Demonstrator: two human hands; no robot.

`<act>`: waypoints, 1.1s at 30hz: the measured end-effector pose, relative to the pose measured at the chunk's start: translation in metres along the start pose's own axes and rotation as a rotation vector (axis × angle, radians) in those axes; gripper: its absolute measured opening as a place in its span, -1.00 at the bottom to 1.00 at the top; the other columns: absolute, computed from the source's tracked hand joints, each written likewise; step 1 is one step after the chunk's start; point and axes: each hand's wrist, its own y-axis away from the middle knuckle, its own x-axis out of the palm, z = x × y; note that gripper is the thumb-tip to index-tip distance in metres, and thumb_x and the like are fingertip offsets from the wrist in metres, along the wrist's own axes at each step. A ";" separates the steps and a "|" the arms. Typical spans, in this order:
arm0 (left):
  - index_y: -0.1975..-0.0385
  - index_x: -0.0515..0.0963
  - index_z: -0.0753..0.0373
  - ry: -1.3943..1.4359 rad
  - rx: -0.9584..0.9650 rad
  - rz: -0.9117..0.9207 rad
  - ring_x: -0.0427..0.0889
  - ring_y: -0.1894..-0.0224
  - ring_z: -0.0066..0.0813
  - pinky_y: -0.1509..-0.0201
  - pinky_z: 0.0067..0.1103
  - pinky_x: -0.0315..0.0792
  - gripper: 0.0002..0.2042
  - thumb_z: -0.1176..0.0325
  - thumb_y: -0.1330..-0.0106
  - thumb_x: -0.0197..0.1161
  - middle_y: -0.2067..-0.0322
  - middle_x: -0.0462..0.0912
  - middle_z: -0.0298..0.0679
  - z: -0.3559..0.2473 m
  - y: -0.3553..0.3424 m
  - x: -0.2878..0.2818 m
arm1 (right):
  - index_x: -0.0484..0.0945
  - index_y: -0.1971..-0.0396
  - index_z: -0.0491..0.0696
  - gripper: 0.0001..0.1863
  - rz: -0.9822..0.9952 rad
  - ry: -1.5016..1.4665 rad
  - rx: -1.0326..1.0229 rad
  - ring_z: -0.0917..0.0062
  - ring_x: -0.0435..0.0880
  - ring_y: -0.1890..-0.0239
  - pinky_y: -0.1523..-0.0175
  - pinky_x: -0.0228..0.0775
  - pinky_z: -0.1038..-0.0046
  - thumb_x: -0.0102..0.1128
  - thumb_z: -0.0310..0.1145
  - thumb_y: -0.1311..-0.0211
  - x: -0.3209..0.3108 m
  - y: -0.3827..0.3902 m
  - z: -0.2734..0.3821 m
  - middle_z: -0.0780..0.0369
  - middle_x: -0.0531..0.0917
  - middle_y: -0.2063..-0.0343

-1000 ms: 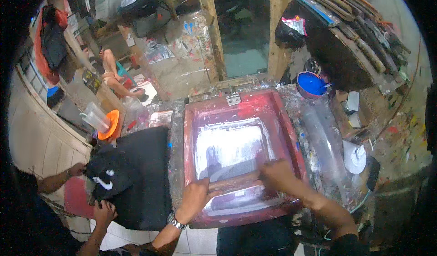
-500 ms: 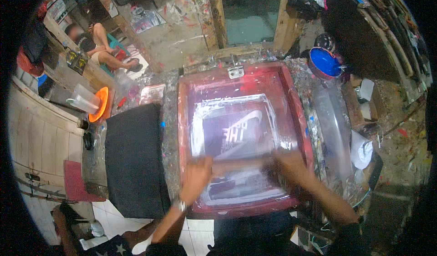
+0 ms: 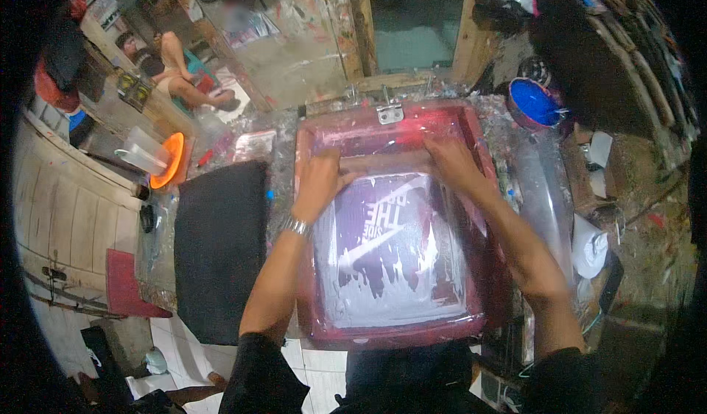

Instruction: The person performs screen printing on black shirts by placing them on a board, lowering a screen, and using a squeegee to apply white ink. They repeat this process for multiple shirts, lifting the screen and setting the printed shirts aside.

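Note:
A red-framed printing screen (image 3: pixel 482 281) lies flat on the workbench in front of me. Its purple mesh (image 3: pixel 353 215) carries a pale design of letters and a diagonal stripe, with whitish ink (image 3: pixel 398 303) smeared unevenly over the near part. Toward the far end of the mesh, a wooden squeegee (image 3: pixel 387 165) lies crosswise, blurred. My left hand (image 3: pixel 322 182), with a metal watch on its wrist, is closed on the squeegee's left end. My right hand (image 3: pixel 453 162) grips its right end. Beyond them, a metal hinge clamp (image 3: pixel 389 113) sits on the frame's far edge.
A black padded board (image 3: pixel 221 255) lies left of the screen. Farther left are an orange plate (image 3: pixel 171 160) and a clear plastic jug (image 3: pixel 142 151). A tub of blue ink (image 3: pixel 536 102) and a white roll (image 3: pixel 588 246) are on the right. A person (image 3: pixel 173 75) sits at far left.
Both hands have pushed the squeegee away from me, from the screen's near half to its far end. Whitish ink now shows over the near mesh. The other person's arm at lower left has shifted.

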 end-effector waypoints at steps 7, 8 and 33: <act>0.41 0.44 0.33 0.135 -0.121 0.228 0.63 0.43 -0.05 0.31 -0.27 0.51 -0.51 0.02 -0.01 0.50 0.49 0.56 -0.04 -0.047 0.122 -0.009 | 0.44 0.30 -0.10 -0.66 0.204 -0.202 0.096 0.01 0.62 0.31 0.26 0.44 0.07 0.38 -0.26 -0.06 -0.033 0.124 0.085 0.04 0.57 0.40; 0.39 0.45 0.31 0.134 -0.133 0.265 0.61 0.45 -0.09 0.33 -0.30 0.50 -0.52 0.03 -0.01 0.50 0.52 0.52 -0.09 -0.058 0.142 -0.015 | 0.44 0.30 -0.09 -0.66 0.242 -0.194 0.106 0.02 0.62 0.33 0.28 0.44 0.07 0.39 -0.27 -0.04 -0.039 0.142 0.096 0.06 0.56 0.41; -0.48 -0.06 0.17 0.606 -0.615 -0.486 0.27 -0.37 0.00 -0.43 -0.10 0.24 0.40 -0.20 0.44 0.68 -0.40 0.13 -0.04 -0.097 0.312 -0.129 | 0.59 0.37 0.01 -0.40 -0.531 0.181 -0.028 0.43 0.54 0.30 0.04 0.15 0.16 0.34 0.31 0.06 -0.096 0.215 0.260 0.28 0.53 0.45</act>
